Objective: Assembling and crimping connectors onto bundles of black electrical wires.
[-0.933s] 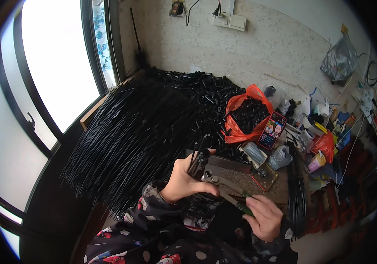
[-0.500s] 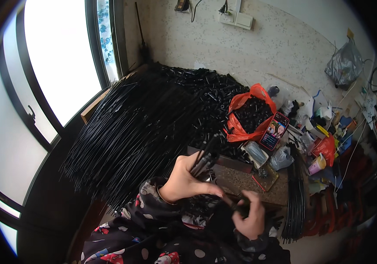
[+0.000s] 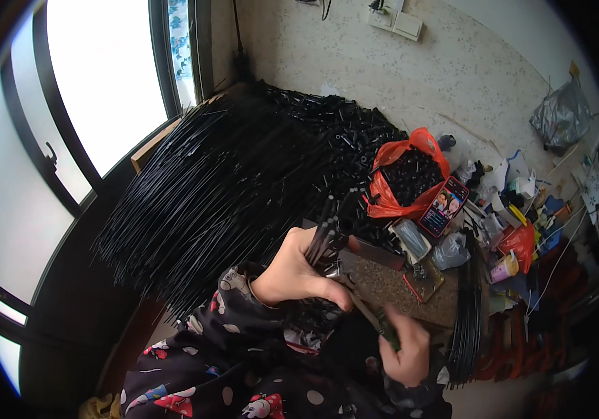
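My left hand [image 3: 291, 274] is wrapped round a bundle of black rods [image 3: 324, 244] whose ends stick up above the fingers. A shiny metal piece [image 3: 333, 270] shows beside the rods, close to the thumb. Lower right, my right hand [image 3: 408, 350] closes on a slim tool with a green handle [image 3: 389, 335]; its narrow shaft slants up toward the left thumb, and its exact kind cannot be made out. Behind the hands, many long thin black rods [image 3: 194, 202] lie in a wide heap, alongside a pile of short black tubes [image 3: 347, 140].
An orange-red plastic bag [image 3: 391, 200] full of small black parts stands at the back. Right of it lean a phone [image 3: 444, 207] and a tray of thin pins [image 3: 411, 239]. More rods [image 3: 468, 314] hang over the right edge, near a cup [image 3: 503, 268] and clutter.
My right hand has shifted slightly down and right, so the green handle shows more clearly. The left hand still grips the rods. The whole view has tilted slightly.
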### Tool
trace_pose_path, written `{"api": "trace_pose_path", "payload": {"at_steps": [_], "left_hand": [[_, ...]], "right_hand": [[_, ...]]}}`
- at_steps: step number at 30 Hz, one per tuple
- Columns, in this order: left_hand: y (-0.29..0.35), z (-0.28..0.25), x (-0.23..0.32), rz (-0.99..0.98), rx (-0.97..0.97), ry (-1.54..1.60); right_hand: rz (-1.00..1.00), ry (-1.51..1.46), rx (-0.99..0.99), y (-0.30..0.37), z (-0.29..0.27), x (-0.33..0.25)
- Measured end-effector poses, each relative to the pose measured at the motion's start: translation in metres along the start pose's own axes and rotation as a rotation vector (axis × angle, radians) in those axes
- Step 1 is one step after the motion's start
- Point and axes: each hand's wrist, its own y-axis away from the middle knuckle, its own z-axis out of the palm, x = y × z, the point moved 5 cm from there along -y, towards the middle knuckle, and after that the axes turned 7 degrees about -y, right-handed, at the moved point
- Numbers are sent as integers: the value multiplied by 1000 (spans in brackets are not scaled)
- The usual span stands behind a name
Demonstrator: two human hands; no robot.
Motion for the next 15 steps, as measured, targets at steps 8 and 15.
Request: {"api": "trace_pose_path", "payload": {"at_steps": [8,15], "left_hand": [[-4,10,-2,-4,-51,-93],[-4,6,-2,-16,-9,40]], "right_hand": [[317,-604,-480,5,45,27],[479,-543,-236,24,49,15]]}}
